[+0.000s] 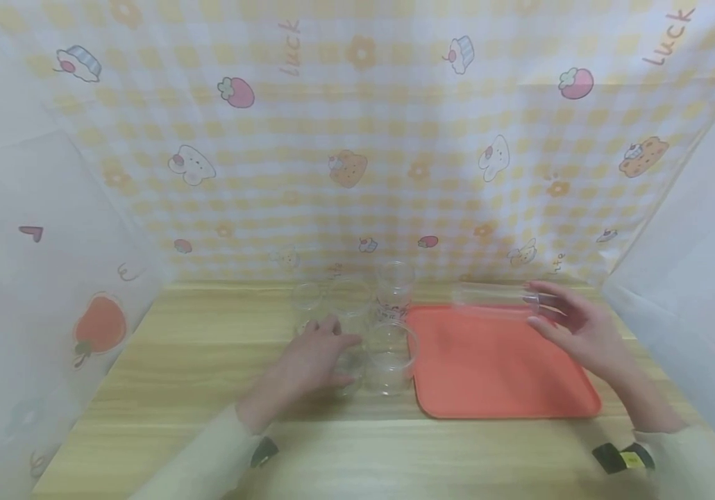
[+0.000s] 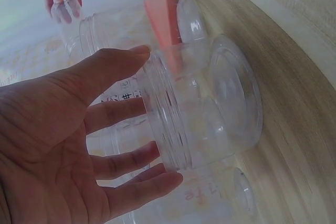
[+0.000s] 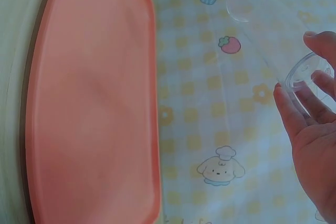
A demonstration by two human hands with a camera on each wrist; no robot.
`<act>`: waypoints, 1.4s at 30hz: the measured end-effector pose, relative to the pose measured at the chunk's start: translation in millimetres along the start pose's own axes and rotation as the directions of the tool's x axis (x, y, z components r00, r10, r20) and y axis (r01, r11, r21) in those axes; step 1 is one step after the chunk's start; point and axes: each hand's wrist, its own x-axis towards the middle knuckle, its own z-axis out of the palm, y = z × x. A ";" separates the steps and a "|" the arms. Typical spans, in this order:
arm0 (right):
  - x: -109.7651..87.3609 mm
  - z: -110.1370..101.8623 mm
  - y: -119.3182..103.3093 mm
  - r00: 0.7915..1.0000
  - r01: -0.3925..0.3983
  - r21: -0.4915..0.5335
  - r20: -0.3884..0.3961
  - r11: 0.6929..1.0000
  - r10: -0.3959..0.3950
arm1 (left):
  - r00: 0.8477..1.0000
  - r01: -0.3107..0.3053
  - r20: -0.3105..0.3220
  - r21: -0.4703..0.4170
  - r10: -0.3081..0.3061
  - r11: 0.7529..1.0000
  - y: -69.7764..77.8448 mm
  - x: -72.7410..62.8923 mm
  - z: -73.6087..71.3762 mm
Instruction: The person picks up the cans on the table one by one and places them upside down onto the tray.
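head: hazy | faint shadow on patterned cloth (image 1: 389, 128) | left wrist: glints on jar (image 2: 202, 114)

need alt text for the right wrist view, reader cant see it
A right hand holds one end of a clear, cylindrical plastic container before a yellow-checked backdrop printed with cartoons. A long, shallow, coral-red plastic tray lies at left.

A yellow-and-white checked cloth (image 1: 395, 132), printed with strawberries, cupcakes and flowers, rises behind the wood-grained desk (image 1: 189, 389) (the word "luck" shows twice near its top). A pale left-hand sheet (image 1: 14, 312) bears a red strawberry (image 1: 101, 323); another pale sheet (image 1: 701, 264) borders the right.
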 end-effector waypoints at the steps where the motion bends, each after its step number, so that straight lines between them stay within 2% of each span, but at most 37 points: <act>1: 0.0 -1.0 -0.3 1.000 -0.007 -0.009 -0.003 1.000 0.007 | 1.000 -0.001 -0.001 0.005 0.001 1.000 0.2 0.0 -0.2; 4: -0.3 -3.6 -1.7 0.999 -0.032 -0.053 -0.010 0.998 0.031 | 1.000 -0.004 -0.003 0.018 0.004 1.000 0.5 0.3 -0.2; 11: 0.5 -9.2 -4.6 1.000 -0.017 -0.122 0.024 0.992 0.020 | 1.000 -0.004 -0.010 0.020 0.004 1.000 1.6 0.1 -1.1; 17: 1.3 -14.0 -9.9 0.998 -0.044 -0.223 0.042 0.974 0.055 | 1.000 0.001 -0.005 0.009 -0.001 1.000 1.8 0.2 -1.0; 21: 1.0 -17.5 -10.9 0.997 -0.045 -0.253 0.050 0.966 0.060 | 1.000 0.002 -0.008 0.003 -0.002 1.000 1.6 0.5 -1.1; 28: 1.8 -24.1 -9.8 0.997 0.000 -0.292 0.073 0.956 0.022 | 1.000 0.016 0.003 -0.005 -0.016 1.000 2.6 -0.1 -1.4; 37: 5.2 -35.2 -11.5 0.994 -0.028 -0.395 0.085 0.918 0.067 | 1.000 0.007 -0.004 0.005 -0.007 1.000 3.2 -1.1 -1.4; 42: 11.6 -45.1 -9.7 0.993 0.019 -0.416 0.115 0.909 0.032 | 1.000 -0.003 -0.012 -0.011 0.003 1.000 3.1 -2.0 -1.7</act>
